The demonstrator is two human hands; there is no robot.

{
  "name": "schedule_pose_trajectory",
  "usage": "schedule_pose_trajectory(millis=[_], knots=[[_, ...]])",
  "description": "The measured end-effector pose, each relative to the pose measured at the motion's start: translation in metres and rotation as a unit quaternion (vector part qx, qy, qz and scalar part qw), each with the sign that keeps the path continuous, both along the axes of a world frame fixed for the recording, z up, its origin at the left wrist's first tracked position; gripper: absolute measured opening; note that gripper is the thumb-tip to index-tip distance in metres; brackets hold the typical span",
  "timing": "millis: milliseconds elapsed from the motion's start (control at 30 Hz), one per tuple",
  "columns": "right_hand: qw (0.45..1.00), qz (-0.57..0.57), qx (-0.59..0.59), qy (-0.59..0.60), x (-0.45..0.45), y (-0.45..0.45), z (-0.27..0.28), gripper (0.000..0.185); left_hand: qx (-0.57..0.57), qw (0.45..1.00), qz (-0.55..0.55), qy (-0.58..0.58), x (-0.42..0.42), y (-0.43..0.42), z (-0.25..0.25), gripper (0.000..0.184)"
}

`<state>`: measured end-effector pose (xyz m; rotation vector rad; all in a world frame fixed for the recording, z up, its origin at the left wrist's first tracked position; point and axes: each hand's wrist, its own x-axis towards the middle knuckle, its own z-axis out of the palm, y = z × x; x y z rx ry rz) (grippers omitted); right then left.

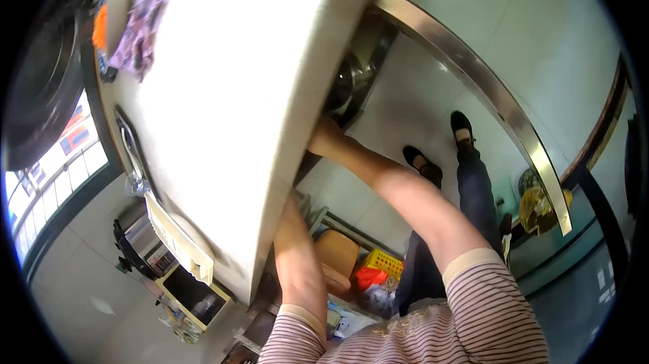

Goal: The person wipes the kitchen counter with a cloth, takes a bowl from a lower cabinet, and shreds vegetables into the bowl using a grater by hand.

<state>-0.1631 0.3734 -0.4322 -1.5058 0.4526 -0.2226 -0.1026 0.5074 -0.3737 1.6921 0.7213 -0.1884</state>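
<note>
Both my arms reach in beneath the edge of a white countertop (236,66). My right hand (326,137) shows only at its back and wrist; the fingers are hidden under the counter edge. Close beyond it, a dark rounded, shiny thing, perhaps a pot (343,83), sits in an open metal-sided compartment (372,60) below the counter. My left hand (291,210) is almost wholly covered by the counter, with just the wrist area showing. What either hand touches or holds cannot be seen.
A long shiny metal-edged panel (473,66) stands out from the cabinet on the right. Below are a wooden board (337,254), a yellow basket (384,264) and a red bag (370,276). A purple cloth (147,22) and a wok (44,73) are at upper left.
</note>
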Motion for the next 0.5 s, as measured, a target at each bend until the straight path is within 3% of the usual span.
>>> schedule_pose_trajectory(millis=[67,100,267,500], knots=[[0.983,0.135,-0.091,0.081,0.026,0.003,-0.01,0.032,-0.009,1.0,0.009,-0.01,-0.01,0.002,0.006,0.044],[0.977,0.149,-0.122,0.091,0.03,0.004,-0.01,0.031,-0.014,1.0,0.014,-0.012,-0.014,0.003,0.008,0.044],[0.949,0.162,-0.234,0.133,0.012,0.004,-0.008,0.027,-0.047,0.998,0.044,-0.011,-0.041,0.0,0.009,0.043],[0.922,0.165,-0.306,0.169,-0.004,-0.005,-0.005,0.022,-0.08,0.994,0.076,-0.001,-0.063,-0.013,0.001,0.042]])
